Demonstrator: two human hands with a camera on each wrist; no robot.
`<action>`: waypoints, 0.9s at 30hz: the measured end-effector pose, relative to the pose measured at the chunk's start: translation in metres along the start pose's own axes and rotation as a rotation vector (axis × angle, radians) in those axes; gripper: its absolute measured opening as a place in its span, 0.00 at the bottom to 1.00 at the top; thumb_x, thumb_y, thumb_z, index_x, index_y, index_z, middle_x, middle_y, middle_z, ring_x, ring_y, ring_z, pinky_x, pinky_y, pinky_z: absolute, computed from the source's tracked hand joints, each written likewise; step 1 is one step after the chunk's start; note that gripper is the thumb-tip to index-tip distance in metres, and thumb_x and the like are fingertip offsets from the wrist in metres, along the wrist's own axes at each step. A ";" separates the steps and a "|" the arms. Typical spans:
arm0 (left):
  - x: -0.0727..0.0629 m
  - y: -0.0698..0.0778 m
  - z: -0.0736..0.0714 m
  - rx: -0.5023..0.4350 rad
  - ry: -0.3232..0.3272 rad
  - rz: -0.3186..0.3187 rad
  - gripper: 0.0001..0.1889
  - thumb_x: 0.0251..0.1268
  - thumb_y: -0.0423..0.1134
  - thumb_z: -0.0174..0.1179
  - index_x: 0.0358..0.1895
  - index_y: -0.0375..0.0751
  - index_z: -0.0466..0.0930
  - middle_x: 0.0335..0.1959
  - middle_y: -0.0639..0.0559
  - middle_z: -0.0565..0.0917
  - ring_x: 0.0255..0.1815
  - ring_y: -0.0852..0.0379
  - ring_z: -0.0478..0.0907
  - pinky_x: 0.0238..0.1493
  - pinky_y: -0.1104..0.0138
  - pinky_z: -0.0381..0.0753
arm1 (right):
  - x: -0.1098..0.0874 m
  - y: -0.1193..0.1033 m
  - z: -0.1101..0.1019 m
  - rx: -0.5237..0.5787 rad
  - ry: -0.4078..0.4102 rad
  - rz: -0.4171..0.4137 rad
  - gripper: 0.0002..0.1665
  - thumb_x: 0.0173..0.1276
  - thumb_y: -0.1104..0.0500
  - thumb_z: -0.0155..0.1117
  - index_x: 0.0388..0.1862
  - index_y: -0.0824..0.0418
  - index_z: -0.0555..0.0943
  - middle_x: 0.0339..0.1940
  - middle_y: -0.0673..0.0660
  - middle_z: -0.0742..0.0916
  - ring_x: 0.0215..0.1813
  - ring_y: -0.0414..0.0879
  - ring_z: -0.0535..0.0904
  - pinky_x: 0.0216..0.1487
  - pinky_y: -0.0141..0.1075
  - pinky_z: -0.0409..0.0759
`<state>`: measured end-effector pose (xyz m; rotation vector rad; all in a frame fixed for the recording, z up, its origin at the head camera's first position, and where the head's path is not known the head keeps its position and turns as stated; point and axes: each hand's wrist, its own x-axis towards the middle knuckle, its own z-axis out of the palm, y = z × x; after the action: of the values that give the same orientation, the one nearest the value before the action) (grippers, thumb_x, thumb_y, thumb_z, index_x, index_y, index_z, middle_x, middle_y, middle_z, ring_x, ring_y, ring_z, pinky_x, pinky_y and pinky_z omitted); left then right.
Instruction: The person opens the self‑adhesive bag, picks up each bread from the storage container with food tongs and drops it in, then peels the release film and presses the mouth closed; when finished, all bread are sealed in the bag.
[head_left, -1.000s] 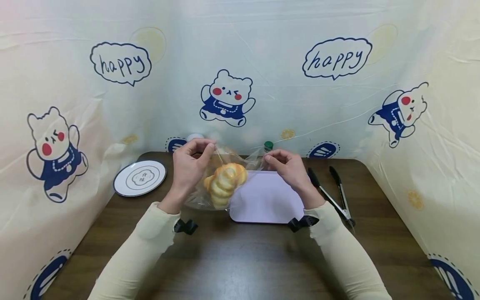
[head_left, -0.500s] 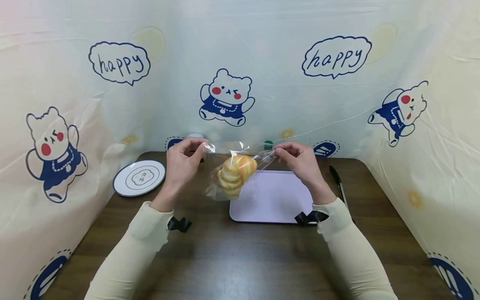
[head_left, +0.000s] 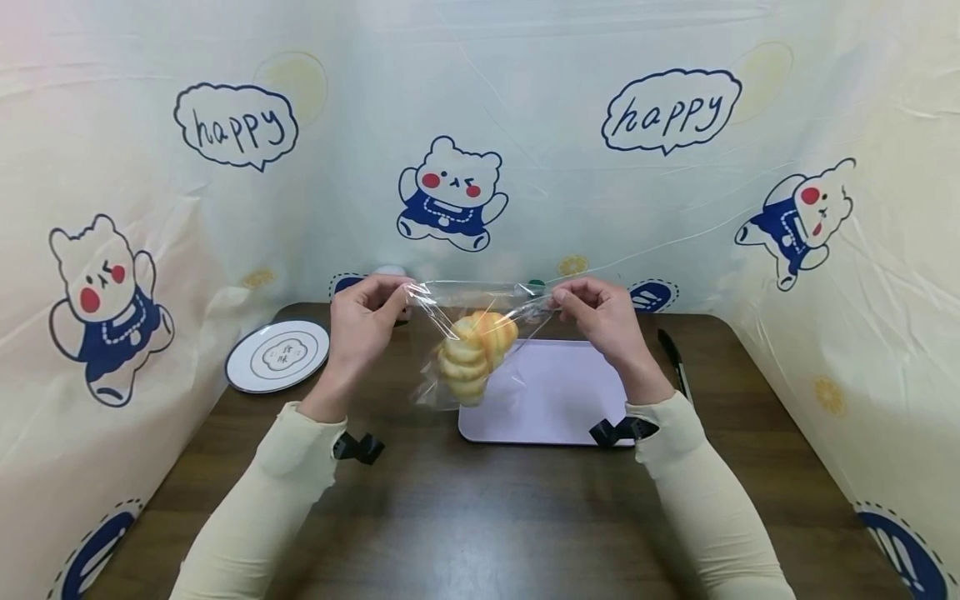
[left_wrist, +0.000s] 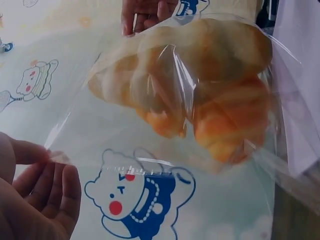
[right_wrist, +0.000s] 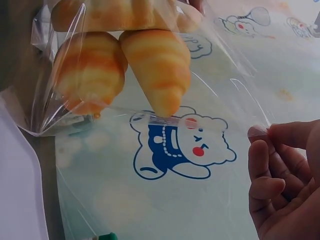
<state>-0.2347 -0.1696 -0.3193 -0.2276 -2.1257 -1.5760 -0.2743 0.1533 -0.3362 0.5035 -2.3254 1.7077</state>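
Note:
A clear plastic bag (head_left: pixel 429 387) hangs between my two hands above the table, its top edge stretched wide. Inside are several golden bread rolls (head_left: pixel 480 350); the left wrist view shows these spiral-shaped rolls (left_wrist: pixel 230 115) close up through the film. My left hand (head_left: pixel 365 321) pinches one upper corner of the bag between thumb and fingers. The opposite upper corner is pinched by my right hand (head_left: pixel 606 325); in the right wrist view, thumb and forefinger of this right hand (right_wrist: pixel 285 175) meet on the film's edge.
A lilac tray (head_left: pixel 555 400) lies behind and below the bag. On the left stands a white plate (head_left: pixel 277 357) with a dark rim. Tongs (head_left: pixel 675 362) lie at the right, partly covered by my right arm. A green cap (head_left: pixel 537 287) shows behind the bag.
My hands have moved apart, drawing the bag's top edge straight. The bag and its rolls have shifted right and now hang partly over the tray.

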 end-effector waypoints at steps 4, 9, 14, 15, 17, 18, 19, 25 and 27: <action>-0.001 -0.001 -0.002 0.101 -0.076 0.075 0.13 0.69 0.48 0.63 0.44 0.42 0.87 0.34 0.48 0.86 0.30 0.61 0.80 0.33 0.74 0.81 | 0.001 0.001 -0.001 0.009 0.022 -0.009 0.19 0.70 0.49 0.67 0.45 0.65 0.85 0.36 0.54 0.90 0.33 0.47 0.81 0.31 0.33 0.78; 0.000 -0.003 -0.002 0.208 -0.149 0.278 0.12 0.69 0.41 0.63 0.52 0.46 0.84 0.35 0.48 0.88 0.28 0.57 0.81 0.30 0.77 0.79 | 0.000 -0.001 -0.003 0.007 0.048 -0.017 0.17 0.70 0.51 0.67 0.43 0.65 0.86 0.30 0.51 0.88 0.30 0.41 0.80 0.27 0.30 0.74; 0.002 -0.007 -0.003 0.267 -0.227 0.432 0.13 0.65 0.34 0.66 0.53 0.46 0.84 0.38 0.50 0.89 0.31 0.61 0.82 0.34 0.75 0.82 | 0.001 -0.003 -0.003 0.019 0.061 -0.009 0.16 0.70 0.53 0.67 0.43 0.65 0.86 0.26 0.46 0.86 0.28 0.39 0.80 0.25 0.29 0.73; 0.003 -0.008 -0.004 0.263 -0.240 0.450 0.12 0.65 0.34 0.66 0.50 0.45 0.86 0.38 0.50 0.89 0.31 0.61 0.81 0.34 0.74 0.82 | 0.002 -0.003 -0.003 0.021 0.064 -0.009 0.15 0.70 0.53 0.67 0.42 0.66 0.86 0.25 0.46 0.86 0.28 0.39 0.79 0.25 0.29 0.72; 0.004 -0.010 -0.004 0.245 -0.260 0.463 0.09 0.64 0.35 0.67 0.46 0.46 0.87 0.38 0.52 0.90 0.30 0.62 0.80 0.33 0.74 0.81 | 0.002 -0.002 -0.003 0.026 0.063 -0.008 0.15 0.70 0.54 0.66 0.43 0.67 0.85 0.25 0.46 0.86 0.28 0.39 0.80 0.25 0.28 0.72; 0.004 -0.010 -0.004 0.235 -0.267 0.458 0.07 0.64 0.36 0.67 0.44 0.46 0.88 0.39 0.53 0.90 0.29 0.62 0.79 0.32 0.74 0.81 | 0.002 -0.002 -0.003 0.026 0.060 -0.009 0.15 0.70 0.55 0.66 0.43 0.67 0.85 0.25 0.46 0.86 0.28 0.39 0.80 0.25 0.28 0.73; 0.004 -0.011 -0.004 0.224 -0.272 0.444 0.07 0.64 0.37 0.67 0.44 0.47 0.88 0.39 0.53 0.90 0.29 0.62 0.79 0.32 0.74 0.80 | 0.002 -0.002 -0.004 0.029 0.058 -0.009 0.15 0.70 0.55 0.66 0.43 0.67 0.85 0.25 0.46 0.86 0.28 0.40 0.80 0.25 0.28 0.73; 0.001 -0.009 -0.005 0.123 -0.300 0.200 0.06 0.66 0.43 0.66 0.41 0.47 0.87 0.40 0.53 0.88 0.34 0.58 0.77 0.34 0.70 0.81 | 0.003 -0.004 -0.006 0.028 0.061 0.003 0.16 0.70 0.53 0.66 0.43 0.66 0.85 0.26 0.52 0.87 0.29 0.43 0.80 0.25 0.29 0.72; 0.001 -0.008 -0.005 0.058 -0.306 0.125 0.08 0.67 0.43 0.65 0.40 0.44 0.86 0.40 0.51 0.87 0.35 0.56 0.77 0.34 0.68 0.81 | 0.003 -0.004 -0.007 0.026 0.062 0.004 0.16 0.70 0.52 0.66 0.43 0.65 0.85 0.27 0.53 0.87 0.28 0.42 0.80 0.25 0.29 0.72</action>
<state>-0.2376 -0.1771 -0.3240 -0.6047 -2.3296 -1.4819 -0.2759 0.1585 -0.3299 0.4444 -2.2648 1.7322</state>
